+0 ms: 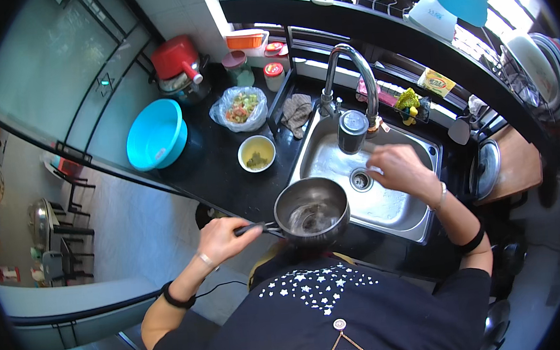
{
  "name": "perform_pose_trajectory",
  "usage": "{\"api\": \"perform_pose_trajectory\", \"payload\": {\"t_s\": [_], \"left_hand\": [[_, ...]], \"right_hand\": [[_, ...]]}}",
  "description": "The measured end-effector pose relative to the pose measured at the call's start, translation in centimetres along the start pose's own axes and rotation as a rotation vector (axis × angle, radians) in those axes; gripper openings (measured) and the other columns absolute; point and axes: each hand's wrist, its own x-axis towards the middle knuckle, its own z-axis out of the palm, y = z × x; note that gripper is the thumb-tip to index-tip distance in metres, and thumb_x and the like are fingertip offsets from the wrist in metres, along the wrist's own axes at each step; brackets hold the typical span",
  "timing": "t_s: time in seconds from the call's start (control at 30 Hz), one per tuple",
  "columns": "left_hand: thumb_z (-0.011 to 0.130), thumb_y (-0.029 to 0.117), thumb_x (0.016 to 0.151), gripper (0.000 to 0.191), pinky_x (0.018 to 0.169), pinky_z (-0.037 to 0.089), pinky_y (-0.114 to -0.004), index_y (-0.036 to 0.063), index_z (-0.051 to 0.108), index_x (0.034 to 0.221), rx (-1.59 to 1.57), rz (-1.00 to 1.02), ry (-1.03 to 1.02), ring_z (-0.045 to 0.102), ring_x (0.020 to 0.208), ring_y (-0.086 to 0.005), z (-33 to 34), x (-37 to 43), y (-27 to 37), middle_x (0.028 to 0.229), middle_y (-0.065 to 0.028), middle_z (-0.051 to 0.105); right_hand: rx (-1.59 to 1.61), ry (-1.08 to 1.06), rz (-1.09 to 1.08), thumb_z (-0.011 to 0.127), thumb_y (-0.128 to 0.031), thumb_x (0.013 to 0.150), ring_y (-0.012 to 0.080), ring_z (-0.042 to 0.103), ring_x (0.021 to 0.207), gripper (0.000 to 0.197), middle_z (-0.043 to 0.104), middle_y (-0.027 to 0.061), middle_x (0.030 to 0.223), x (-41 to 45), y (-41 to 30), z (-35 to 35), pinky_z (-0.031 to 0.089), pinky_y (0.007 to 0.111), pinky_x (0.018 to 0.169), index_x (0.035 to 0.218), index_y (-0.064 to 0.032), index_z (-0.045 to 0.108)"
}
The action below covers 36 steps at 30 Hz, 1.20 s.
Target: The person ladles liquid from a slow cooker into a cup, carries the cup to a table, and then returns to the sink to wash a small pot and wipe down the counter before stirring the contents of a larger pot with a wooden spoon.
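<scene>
My left hand (223, 241) grips the dark handle of a metal saucepan (293, 188). Held at the sink's near left corner, the pan shows a shiny, rippled bottom; whether liquid lies in it is hard to tell. My right hand (400, 173) hovers over the stainless steel sink (402, 219), right of the drain (361, 180). Its fingers are curled and slightly blurred. A small pale patch shows at the fingertips, and I cannot make out whether they hold something. Above the basin arches a chrome faucet (344, 49) with a dark cylindrical attachment (353, 132) at its outlet.
On the black counter (216, 180) stand a bowl of yellowish liquid (257, 149), a plastic-lined bowl of chopped food (242, 108), a blue basin (156, 135) and a red pot (174, 57). A grey cloth (297, 114) lies beside the sink. A black rack (397, 32) spans overhead.
</scene>
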Motion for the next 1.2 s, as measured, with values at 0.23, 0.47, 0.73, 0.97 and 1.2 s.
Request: {"api": "perform_pose_trajectory", "payload": {"t_s": [0.23, 0.47, 0.73, 0.97, 1.2], "left_hand": [[0.054, 0.023, 0.085, 0.024, 0.05, 0.041, -0.023, 0.004, 0.063, 0.097, -0.709, -0.102, -0.155, 0.052, 0.053, -0.0108, 16.8, 10.1, -0.2, 0.064, -0.002, 0.058], [0.06, 0.007, 0.079, 0.016, 0.066, 0.054, -0.04, 0.0098, 0.046, 0.084, -1.523, -0.609, -0.82, 0.048, 0.051, -0.0077, 22.6, 15.1, 4.4, 0.061, 0.0009, 0.047], [0.053, 0.009, 0.086, 0.018, 0.038, 0.034, -0.016, 0.0061, 0.037, 0.094, -1.774, -0.5, -0.906, 0.038, 0.046, -0.0035, 25.2, 16.4, 7.1, 0.085, -0.0109, 0.057], [0.053, 0.024, 0.088, 0.022, 0.034, 0.024, -0.017, 0.0132, 0.034, 0.091, -1.506, -0.31, -0.9, 0.029, 0.042, -0.0012, 24.5, 16.8, 9.1, 0.06, 0.0045, 0.035], [0.045, 0.033, 0.091, 0.025, 0.033, 0.025, -0.017, 0.0121, 0.032, 0.096, -1.31, -0.372, -0.843, 0.029, 0.041, -0.0023, 23.1, 15.4, 10.2, 0.06, 0.0037, 0.035]], "right_hand": [[0.153, 0.114, 0.013, 0.064, -0.025, 0.073, 0.028, 0.054, 0.1, 0.033, 0.06, 0.0148, 0.1, 6.0, 15.0, 17.3, 0.044, 0.037, 0.084, 0.102, -0.0088, 0.06], [0.555, 0.57, -0.157, 0.059, -0.006, 0.074, 0.032, 0.043, 0.112, 0.042, 0.042, 0.0183, 0.122, 15.8, 15.5, 15.2, 0.037, 0.037, 0.093, 0.114, -0.0012, 0.048], [0.723, 0.372, -0.386, 0.06, -0.017, 0.072, 0.0251, 0.052, 0.103, 0.045, 0.05, 0.0151, 0.116, 15.4, 16.2, 17.3, 0.044, 0.036, 0.085, 0.113, -0.0019, 0.051], [0.209, -0.23, -0.01, 0.059, -0.012, 0.071, 0.0227, 0.06, 0.084, 0.026, 0.062, 0.0135, 0.082, 4.9, 15.9, 28.3, 0.047, 0.034, 0.072, 0.093, 0.0009, 0.057], [0.58, -0.014, 0.079, 0.055, -0.006, 0.072, 0.0245, 0.054, 0.07, 0.014, 0.055, 0.015, 0.072, 6.7, 12.0, 30.3, 0.044, 0.038, 0.062, 0.085, -0.0003, 0.052]]}}
